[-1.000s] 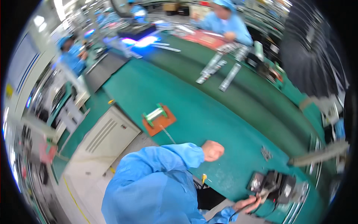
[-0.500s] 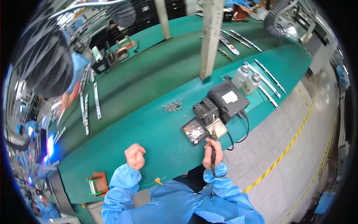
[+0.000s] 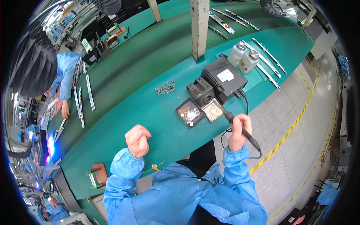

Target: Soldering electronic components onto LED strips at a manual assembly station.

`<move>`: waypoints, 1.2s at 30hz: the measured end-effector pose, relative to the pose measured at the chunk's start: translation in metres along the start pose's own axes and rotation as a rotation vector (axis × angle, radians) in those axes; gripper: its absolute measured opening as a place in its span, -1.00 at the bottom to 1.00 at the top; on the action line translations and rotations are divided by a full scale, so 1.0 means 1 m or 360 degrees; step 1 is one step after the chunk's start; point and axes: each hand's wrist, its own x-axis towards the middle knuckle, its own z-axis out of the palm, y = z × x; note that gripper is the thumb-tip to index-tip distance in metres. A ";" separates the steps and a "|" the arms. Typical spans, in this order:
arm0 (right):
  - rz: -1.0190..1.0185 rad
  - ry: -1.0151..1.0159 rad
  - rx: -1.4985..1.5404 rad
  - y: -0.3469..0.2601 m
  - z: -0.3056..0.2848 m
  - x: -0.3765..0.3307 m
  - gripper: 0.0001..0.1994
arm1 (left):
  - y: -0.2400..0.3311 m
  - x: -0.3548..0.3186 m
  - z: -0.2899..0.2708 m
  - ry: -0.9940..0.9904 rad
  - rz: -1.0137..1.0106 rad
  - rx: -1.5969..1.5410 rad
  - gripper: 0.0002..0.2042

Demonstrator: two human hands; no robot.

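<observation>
My right hand (image 3: 239, 132) grips a black soldering iron (image 3: 229, 115) at the bench's right front edge. The iron slants up and left, its front end over the small tray with a pale sponge (image 3: 213, 110). Beside that tray stands the black iron holder (image 3: 200, 91), against a black soldering station (image 3: 225, 78). A dark square dish (image 3: 187, 118) of small pale parts lies to the left. My left hand (image 3: 137, 140) is closed in a fist over the green mat, and whatever it may hold is hidden. Below it, a yellow piece (image 3: 155, 167) sits on a thin wire.
A pile of small metal parts (image 3: 165, 87) lies on the green mat (image 3: 123, 112). Behind the station are two bottles (image 3: 248, 62) and narrow boards (image 3: 268, 60). A post (image 3: 200, 30) rises mid-bench. A wire spool (image 3: 96, 177) stands front left. A co-worker's hand (image 3: 65, 109) is far left.
My right hand has moved right with the soldering iron, which now slants to the sponge tray instead of standing near upright. My left hand stays closed. The whole view has shifted a little.
</observation>
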 end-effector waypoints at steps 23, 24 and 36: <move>0.0584 -0.0206 0.0086 0.037 0.053 0.009 -0.66 | 0.002 -0.104 -0.029 0.0246 -0.0329 -0.0346 -0.80; 0.0541 -0.0183 0.0066 0.042 0.052 0.008 -0.65 | 0.004 -0.103 -0.027 0.0225 -0.0301 -0.0355 -0.80; 0.0624 -0.0132 0.0537 0.045 0.043 0.000 -0.60 | 0.012 -0.088 -0.009 0.0047 -0.0319 -0.0345 -0.79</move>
